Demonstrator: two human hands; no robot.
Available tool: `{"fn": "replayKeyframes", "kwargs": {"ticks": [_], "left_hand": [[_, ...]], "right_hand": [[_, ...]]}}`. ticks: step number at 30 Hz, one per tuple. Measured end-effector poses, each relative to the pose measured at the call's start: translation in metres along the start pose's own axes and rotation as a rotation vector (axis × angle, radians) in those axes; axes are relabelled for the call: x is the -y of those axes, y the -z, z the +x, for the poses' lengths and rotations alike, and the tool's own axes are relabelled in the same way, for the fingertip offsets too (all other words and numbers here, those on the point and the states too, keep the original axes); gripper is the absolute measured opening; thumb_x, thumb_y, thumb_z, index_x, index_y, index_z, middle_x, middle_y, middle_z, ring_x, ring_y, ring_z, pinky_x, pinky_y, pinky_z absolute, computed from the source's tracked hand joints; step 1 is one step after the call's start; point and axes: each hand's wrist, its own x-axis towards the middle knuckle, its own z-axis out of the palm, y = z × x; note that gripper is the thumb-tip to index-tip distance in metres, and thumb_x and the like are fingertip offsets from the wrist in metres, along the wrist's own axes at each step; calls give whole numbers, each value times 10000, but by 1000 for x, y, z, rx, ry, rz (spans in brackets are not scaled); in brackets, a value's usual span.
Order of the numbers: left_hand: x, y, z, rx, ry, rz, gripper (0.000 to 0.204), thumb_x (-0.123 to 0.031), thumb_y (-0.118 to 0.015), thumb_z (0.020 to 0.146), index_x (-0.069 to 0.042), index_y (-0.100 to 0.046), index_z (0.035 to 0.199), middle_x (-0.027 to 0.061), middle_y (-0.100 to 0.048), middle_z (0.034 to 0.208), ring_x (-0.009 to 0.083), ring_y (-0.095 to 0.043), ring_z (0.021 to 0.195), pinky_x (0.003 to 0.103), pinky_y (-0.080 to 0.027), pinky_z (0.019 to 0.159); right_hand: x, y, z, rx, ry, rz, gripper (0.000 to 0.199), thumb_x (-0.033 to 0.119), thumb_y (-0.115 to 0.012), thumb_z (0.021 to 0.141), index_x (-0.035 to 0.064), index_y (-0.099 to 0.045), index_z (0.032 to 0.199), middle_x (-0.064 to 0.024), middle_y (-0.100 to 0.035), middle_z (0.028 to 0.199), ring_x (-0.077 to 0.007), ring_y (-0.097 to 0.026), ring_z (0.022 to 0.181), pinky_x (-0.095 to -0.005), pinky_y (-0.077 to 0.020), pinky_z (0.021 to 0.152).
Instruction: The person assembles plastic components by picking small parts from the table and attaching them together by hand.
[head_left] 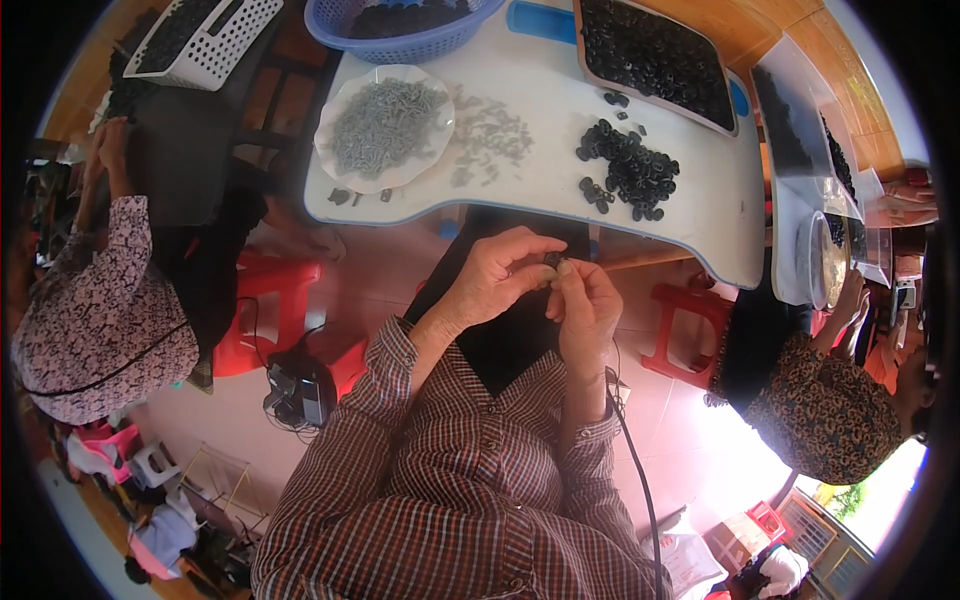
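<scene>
Both my hands meet in front of me, just off the table's near edge. Between their fingertips is a small dark part (553, 259), mostly covered, so its exact kind does not show. My left hand (497, 268) pinches it from the left, forefinger above and thumb below. My right hand (585, 300) grips it from the right with thumb and forefinger. Beyond them on the white table (540, 90) lies a pile of small black oval parts (635, 170). A scalloped white plate (325, 150) heaped with small clear pieces stands to the left, with more clear pieces (495, 135) scattered beside it.
A blue basket (420, 45) and a tray of black parts (655, 65) stand at the table's far side. Red stools (690, 330) flank me. People sit at left (110, 310) and right (825, 405). A black cable (640, 470) runs past my right arm.
</scene>
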Motion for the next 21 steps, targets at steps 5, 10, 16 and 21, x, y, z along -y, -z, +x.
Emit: {"fn": "replayKeyframes", "kwargs": {"ticks": [5,10,16,21], "left_hand": [[-1,-1,-1,8,52,-79,284,69,-625,838,21,-624,1117,55,-603,924,111,-634,837,215,-527,732],[-2,1,-1,14,88,-134,273,66,-615,848,25,-622,1118,42,-601,933,95,-630,808,208,-525,708],[0,3,-2,35,122,-225,282,63,-609,855,15,-621,1132,28,-597,923,82,-607,769,203,-504,669],[-1,3,-2,36,110,-220,271,44,-622,854,5,-631,1122,21,-583,877,77,-588,730,204,-499,664]], "right_hand": [[2,-2,-1,-3,-2,19,180,170,-599,931,-10,-607,916,-12,-598,707,-34,-482,501,-165,-347,444],[2,-1,-2,1,5,19,164,160,-603,929,-2,-611,909,-17,-608,719,-37,-489,506,-164,-349,450],[5,7,2,102,-55,110,147,124,-602,919,-15,-624,875,-44,-615,714,-59,-500,513,-172,-347,461],[3,17,6,186,-104,183,119,109,-612,913,-7,-637,925,-53,-655,770,-76,-557,535,-176,-378,467]]}}
